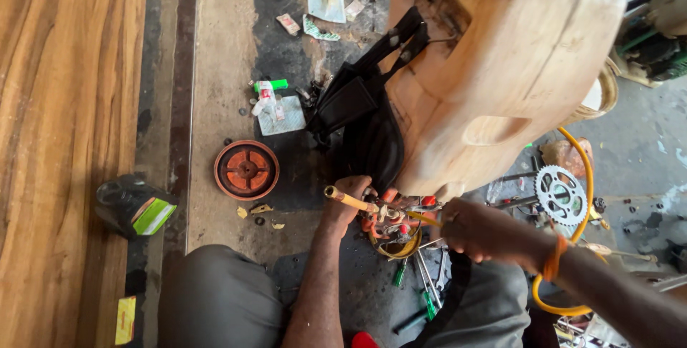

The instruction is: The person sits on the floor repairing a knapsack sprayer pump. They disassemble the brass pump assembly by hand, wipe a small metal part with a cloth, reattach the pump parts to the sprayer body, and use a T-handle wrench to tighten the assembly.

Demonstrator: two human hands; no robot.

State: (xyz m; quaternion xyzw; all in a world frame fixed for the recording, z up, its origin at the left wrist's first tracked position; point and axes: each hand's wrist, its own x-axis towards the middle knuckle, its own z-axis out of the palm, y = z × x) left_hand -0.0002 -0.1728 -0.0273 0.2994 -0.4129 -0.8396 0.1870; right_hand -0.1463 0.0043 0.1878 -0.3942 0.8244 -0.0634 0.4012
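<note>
Two hands are at work over one heap of tools on the floor: the left hand (348, 192) is wrapped tight around one yellow tube (348, 200), and the right hand (478, 230) is curled shut, though I cannot tell on what. The tube lies sideways, its open end pointing left. One big tan jug (501, 69) and one black bag (365, 115) crowd in just above, with one round orange disc (246, 170) to the left and one toothed wheel (560, 194) to the right.

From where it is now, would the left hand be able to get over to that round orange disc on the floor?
Probably yes: the left hand sits just right of the orange disc, with only bare floor between them.
</note>
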